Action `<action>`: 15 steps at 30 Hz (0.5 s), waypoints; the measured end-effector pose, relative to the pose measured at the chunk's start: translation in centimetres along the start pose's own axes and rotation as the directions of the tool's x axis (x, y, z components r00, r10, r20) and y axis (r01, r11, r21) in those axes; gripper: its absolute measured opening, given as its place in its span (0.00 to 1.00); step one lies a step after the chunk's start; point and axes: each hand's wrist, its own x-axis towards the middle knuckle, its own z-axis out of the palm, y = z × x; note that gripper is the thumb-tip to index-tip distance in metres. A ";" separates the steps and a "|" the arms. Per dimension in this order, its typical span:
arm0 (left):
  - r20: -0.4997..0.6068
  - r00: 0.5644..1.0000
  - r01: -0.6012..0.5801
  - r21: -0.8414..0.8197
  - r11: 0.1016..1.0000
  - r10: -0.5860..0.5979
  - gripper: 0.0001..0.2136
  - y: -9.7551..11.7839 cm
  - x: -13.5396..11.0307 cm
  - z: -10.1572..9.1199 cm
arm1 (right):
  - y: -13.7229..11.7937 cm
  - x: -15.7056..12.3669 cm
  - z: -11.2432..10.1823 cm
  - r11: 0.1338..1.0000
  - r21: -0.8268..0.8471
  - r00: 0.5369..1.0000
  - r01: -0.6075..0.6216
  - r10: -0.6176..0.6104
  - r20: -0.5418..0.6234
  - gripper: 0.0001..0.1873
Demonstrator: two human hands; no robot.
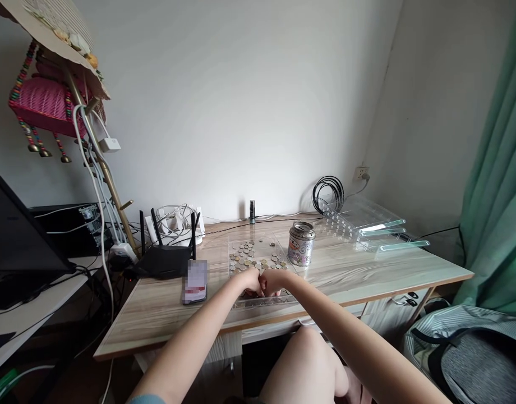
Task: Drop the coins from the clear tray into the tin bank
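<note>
My left hand and my right hand meet over the near half of a clear plastic tray. The fingers of both are curled down and inward, close together. Whatever lies between them is hidden by the hands. Many loose coins are spread over the tray, some silver and some brass-coloured, with more along its near edge. Just right of the tray stands a round metal tin with a floral pattern. Its lid is silver-coloured.
A phone and a black router sit left of the tray on the wooden desk. Clear plastic panels and coiled black cable lie at the back right. A small dark bottle stands by the wall.
</note>
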 end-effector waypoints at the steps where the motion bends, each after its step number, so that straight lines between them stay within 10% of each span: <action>1: -0.019 1.000 -0.002 0.019 1.000 0.002 0.13 0.0 0.1 0.1 | 0.0 0.0 0.1 1.000 -0.004 1.000 -0.003 0.003 -0.003 0.13; 15: -0.224 0.963 -0.128 0.121 0.984 0.153 0.10 -0.6 -0.7 0.5 | 0.4 0.7 -0.1 0.996 0.086 0.999 -0.032 0.032 0.001 0.08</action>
